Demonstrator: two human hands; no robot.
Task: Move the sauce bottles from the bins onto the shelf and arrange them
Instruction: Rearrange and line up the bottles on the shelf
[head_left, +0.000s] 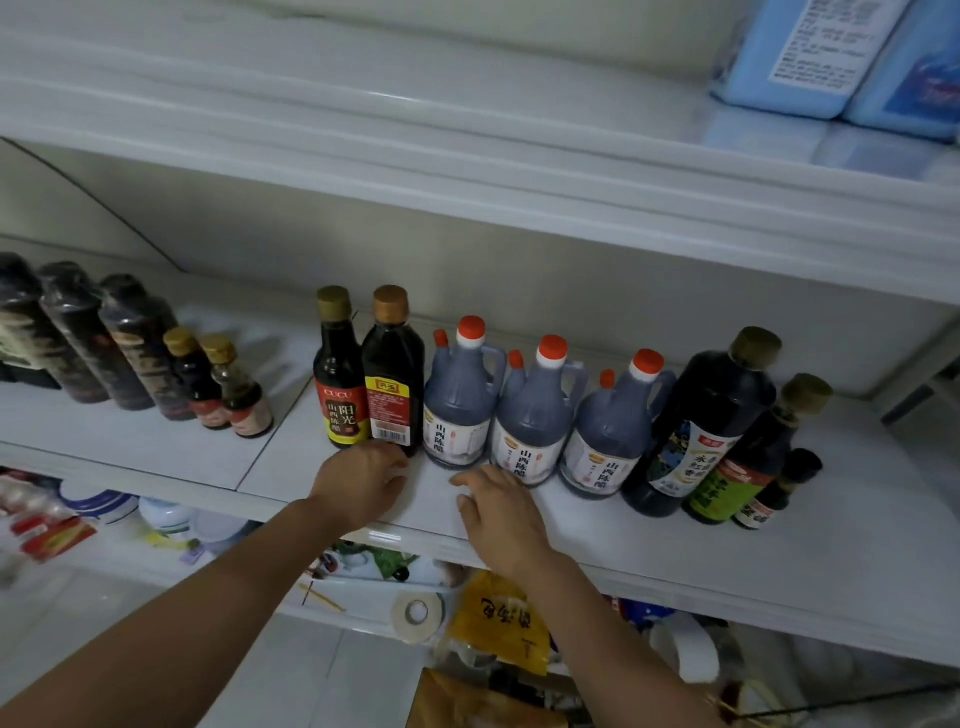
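While both hands rest near the front lip of the white glossy shelf (675, 566), the bottles stand straight ahead of the fingers, all upright with long axes vertical. The left hand (361, 480) has fingers loosely bent, not wrapped round anything. Its tips are at the base of the dark square-shouldered bottle with yellow-and-red label (393, 379); touching or just short, cannot tell. The right hand (501, 512) is spread and relaxed, holding nothing, tips just before the middle grey handled jug with red cap (535, 410). Left is nearer its bottle. Smooth plastic, paper labels; should slide easily.
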